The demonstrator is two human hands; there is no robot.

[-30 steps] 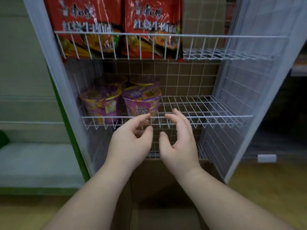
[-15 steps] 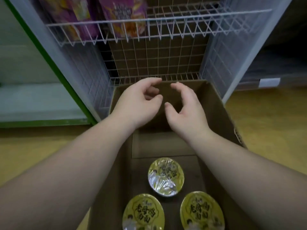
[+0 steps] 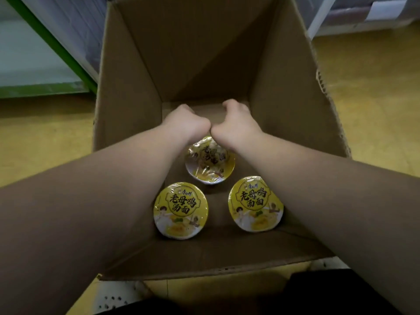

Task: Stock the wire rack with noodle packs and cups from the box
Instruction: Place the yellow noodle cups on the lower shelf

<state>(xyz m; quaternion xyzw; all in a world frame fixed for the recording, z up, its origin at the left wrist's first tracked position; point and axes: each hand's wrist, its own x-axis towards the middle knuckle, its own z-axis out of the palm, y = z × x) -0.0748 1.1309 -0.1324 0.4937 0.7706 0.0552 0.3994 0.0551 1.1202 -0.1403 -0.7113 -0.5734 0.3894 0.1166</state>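
Observation:
Three yellow-lidded noodle cups stand on the bottom of an open cardboard box (image 3: pixel 127 92): a far cup (image 3: pixel 210 165), a near left cup (image 3: pixel 180 210) and a near right cup (image 3: pixel 256 203). Both my arms reach down into the box. My left hand (image 3: pixel 186 123) and my right hand (image 3: pixel 236 125) are side by side and touching, just above the far cup's far rim. I see them from the back, with the fingers bent downward and away. Nothing shows in either hand.
Only the foot of the wire rack (image 3: pixel 68 30) shows, behind the box at the top left, with its white post (image 3: pixel 322 17) at the top right. A green-edged white unit (image 3: pixel 34 71) stands on the left. Yellow floor (image 3: pixel 375 92) surrounds the box.
My view has dropped from the rack's shelves to the inside of the box. Both hands have gone from the middle shelf's front edge down into the box, above the far cup.

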